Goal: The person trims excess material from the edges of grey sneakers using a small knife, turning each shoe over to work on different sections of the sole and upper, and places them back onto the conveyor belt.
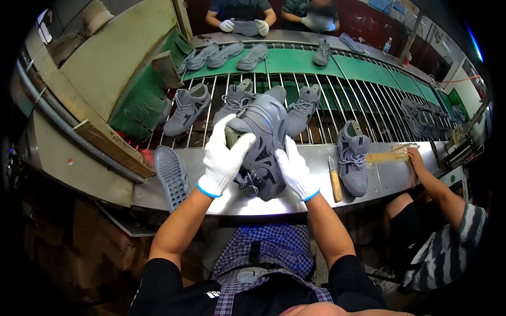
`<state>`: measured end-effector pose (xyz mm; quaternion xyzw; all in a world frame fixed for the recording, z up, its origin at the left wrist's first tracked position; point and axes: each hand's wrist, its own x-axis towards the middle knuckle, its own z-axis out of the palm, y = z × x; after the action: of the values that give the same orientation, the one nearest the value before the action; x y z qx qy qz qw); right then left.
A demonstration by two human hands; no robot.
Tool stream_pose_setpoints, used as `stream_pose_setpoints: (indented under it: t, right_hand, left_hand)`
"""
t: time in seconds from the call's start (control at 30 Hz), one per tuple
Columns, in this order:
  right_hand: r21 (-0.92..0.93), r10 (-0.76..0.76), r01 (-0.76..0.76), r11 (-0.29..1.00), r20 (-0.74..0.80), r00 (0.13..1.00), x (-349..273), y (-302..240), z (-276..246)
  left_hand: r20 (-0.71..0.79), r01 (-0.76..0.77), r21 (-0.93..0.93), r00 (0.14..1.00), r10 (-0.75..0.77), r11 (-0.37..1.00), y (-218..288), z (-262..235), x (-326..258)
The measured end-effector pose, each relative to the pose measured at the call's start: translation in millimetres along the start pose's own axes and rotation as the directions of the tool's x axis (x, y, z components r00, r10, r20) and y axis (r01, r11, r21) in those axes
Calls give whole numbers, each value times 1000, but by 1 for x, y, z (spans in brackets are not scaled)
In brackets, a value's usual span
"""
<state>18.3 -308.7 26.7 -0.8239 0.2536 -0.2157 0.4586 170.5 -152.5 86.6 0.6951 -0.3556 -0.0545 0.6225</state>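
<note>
Over the metal ledge I hold a grey sneaker (261, 142) in both hands, its sole side tilted toward the right. My left hand (222, 160), in a white knit glove, is closed round the ankle opening with the thumb across it. My right hand (296, 169), gloved the same way, presses against the sole edge and side; some of its fingers are hidden behind the shoe. A loose grey sole (172, 176) lies left of my left hand. Right of my right hand are a knife with a wooden handle (336, 184) and another grey sneaker (353, 160).
Beyond the metal ledge (253, 207) runs a rack of metal rods (337, 113) with several sneakers, then a green belt (287, 62) carrying soles. Two people work at the far side, one holding a sole (245, 28). A person's hand (416, 159) rests by brown tape at right.
</note>
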Motion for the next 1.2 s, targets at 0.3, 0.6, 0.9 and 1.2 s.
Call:
stream_pose_setpoints:
  t: [0.3, 0.6, 0.9, 1.2]
  right_hand:
    - [-23, -375, 392, 920, -347, 860, -42, -52, -56]
    - [185, -82, 147, 972, -318, 945, -107, -2, -43]
    - [-11, 39, -43, 999, -226, 973, -110, 35, -23]
    - [-40, 70, -78, 996, -190, 979, -86, 52, -48]
  left_hand:
    - [342, -330, 225, 908, 242, 917, 57, -5, -58]
    - [369, -708, 221, 697, 615, 671, 19, 24, -105]
    - [387, -810, 328, 585, 713, 486, -41, 48, -138]
    - [608, -684, 160, 636, 475, 712, -23, 18, -130]
